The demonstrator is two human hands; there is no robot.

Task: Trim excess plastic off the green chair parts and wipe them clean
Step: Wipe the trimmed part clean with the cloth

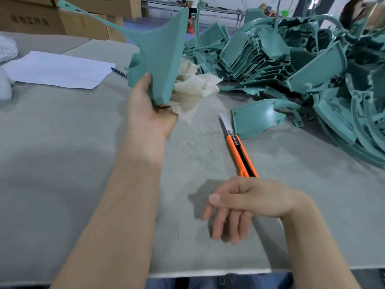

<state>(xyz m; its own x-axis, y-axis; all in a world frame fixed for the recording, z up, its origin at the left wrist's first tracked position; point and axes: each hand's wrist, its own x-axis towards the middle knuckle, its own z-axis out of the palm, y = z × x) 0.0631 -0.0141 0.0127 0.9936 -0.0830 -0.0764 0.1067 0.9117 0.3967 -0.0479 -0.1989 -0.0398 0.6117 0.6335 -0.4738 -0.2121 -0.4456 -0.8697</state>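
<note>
My left hand (145,109) grips the lower end of a large green chair part (160,53) and holds it upright above the table, its thin arm reaching up and left. A cream cloth (195,84) lies crumpled behind that part. An orange utility knife (239,149) with its blade out lies on the grey table cover. My right hand (241,205) hovers just below the knife's handle end, fingers relaxed and pointing down, holding nothing. One loose green part (256,117) lies right of the blade.
A big heap of green chair parts (302,65) fills the right side. White paper (58,69) and a pen (118,72) lie at the left, cardboard boxes (31,17) behind. The table's front edge (208,273) runs close to me.
</note>
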